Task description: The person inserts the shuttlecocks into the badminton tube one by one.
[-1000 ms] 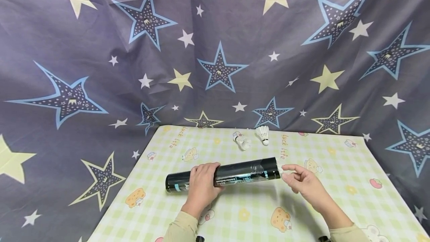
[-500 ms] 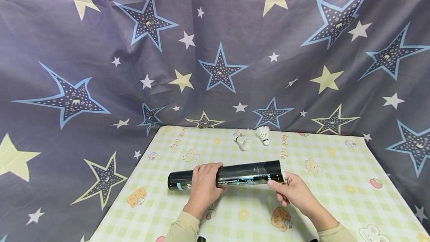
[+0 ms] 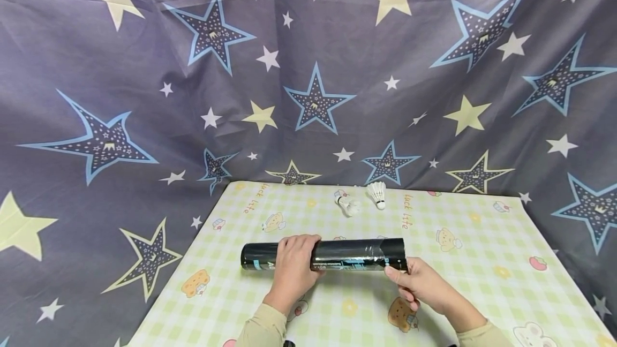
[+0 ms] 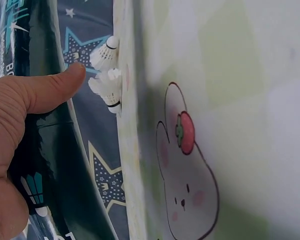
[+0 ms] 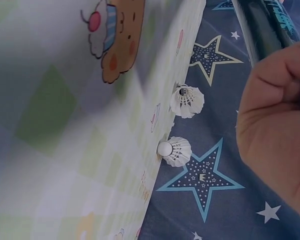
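A black shuttlecock tube (image 3: 354, 253) with blue and white print is held nearly level above the table. My left hand (image 3: 295, 265) grips it left of its middle, palm over the top; in the left wrist view the thumb (image 4: 57, 90) lies along the tube's side. At the tube's right end is my right hand (image 3: 425, 284), its thumb on the outside near the rim and its fingers curled at the end. The right hand (image 5: 280, 110) hides that opening in the right wrist view, so what lies inside cannot be seen.
Two white shuttlecocks lie at the table's back: one (image 3: 347, 205) on its side, the other (image 3: 377, 195) just right of it, cork towards me. A green-checked cloth (image 3: 463, 283) with cartoon prints covers the table. Behind it hangs a dark star-patterned curtain (image 3: 308, 42).
My right hand has moved left and down from beside the opening to the tube's rim. White feathers showing at that end no longer show. The tube's right end has lowered; the left hand keeps its grip.
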`<state>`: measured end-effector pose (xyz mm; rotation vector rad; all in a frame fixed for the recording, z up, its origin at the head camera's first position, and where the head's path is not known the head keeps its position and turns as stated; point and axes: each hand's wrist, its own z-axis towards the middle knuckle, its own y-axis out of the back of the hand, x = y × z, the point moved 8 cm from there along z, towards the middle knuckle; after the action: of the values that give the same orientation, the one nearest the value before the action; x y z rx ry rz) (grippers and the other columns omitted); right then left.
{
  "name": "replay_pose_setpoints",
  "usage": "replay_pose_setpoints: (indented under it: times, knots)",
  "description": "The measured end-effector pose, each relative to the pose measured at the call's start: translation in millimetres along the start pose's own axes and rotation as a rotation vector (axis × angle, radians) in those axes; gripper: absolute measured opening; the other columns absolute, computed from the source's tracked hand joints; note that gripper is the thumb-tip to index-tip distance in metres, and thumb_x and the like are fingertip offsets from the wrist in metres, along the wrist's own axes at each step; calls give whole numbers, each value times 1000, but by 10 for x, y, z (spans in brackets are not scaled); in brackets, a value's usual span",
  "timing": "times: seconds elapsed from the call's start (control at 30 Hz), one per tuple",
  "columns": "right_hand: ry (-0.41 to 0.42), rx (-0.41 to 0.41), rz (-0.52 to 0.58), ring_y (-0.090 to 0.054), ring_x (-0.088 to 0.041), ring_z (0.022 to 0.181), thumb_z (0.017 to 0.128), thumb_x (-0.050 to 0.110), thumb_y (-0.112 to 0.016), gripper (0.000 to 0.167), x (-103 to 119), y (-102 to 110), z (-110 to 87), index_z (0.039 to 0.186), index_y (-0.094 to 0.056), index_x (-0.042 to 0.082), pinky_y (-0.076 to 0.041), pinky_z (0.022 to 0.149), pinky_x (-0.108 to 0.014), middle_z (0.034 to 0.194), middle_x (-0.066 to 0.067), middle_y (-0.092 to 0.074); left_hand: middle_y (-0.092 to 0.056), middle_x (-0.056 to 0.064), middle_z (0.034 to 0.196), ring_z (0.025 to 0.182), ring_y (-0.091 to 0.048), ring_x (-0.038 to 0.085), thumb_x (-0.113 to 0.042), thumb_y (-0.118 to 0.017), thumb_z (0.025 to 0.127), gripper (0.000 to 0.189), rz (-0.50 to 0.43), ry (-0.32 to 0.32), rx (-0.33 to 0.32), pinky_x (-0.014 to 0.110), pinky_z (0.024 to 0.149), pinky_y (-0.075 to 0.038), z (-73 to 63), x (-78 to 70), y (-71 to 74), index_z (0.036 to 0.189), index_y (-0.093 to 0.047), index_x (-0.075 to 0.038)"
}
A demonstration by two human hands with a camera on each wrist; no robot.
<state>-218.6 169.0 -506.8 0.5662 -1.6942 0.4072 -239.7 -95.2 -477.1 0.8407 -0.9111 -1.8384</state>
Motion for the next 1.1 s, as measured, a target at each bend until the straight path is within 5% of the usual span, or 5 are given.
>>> replay_pose_setpoints:
  times: [0.5, 0.67, 0.87, 1.1]
  knots:
    - [42, -28, -19, -55, -2, 43, 113, 28, -55, 40, 92, 117, 2, 134, -61, -6, -47, 48, -20, 54, 10, -55, -75, -2, 129, 122, -67, 24, -40, -105, 63, 85, -28, 36, 36, 48, 108, -47, -21, 74, -55, 137, -67, -24]
    - [97, -127, -3, -53, -1, 46, 112, 23, -57, 40, 240, 450, -47, 149, -62, 8, -47, 49, -19, 55, 11, -56, -75, -2, 128, 121, -67, 24, -39, -105, 63, 84, -25, 71, 28, 48, 108, -47, -37, 157, -26, 137, -67, -23]
    - [102, -266, 35, -48, 0, 53, 112, 26, -58, 24, 366, 941, 34, 126, -75, 34, -42, 50, -19, 62, 12, -55, -76, -1, 126, 119, -68, 25, -37, -105, 62, 84, -23, 61, 5, 49, 106, -48, -61, 195, 0, 135, -68, -21]
    - [29, -369, -83, -49, -4, 55, 109, 37, -62, 21, 465, 1301, 299, 124, -75, 28, -39, 51, -21, 68, 8, -57, -76, -2, 126, 118, -69, 23, -38, -106, 61, 84, -12, 43, 18, 48, 106, -47, -96, 193, -85, 134, -68, -22]
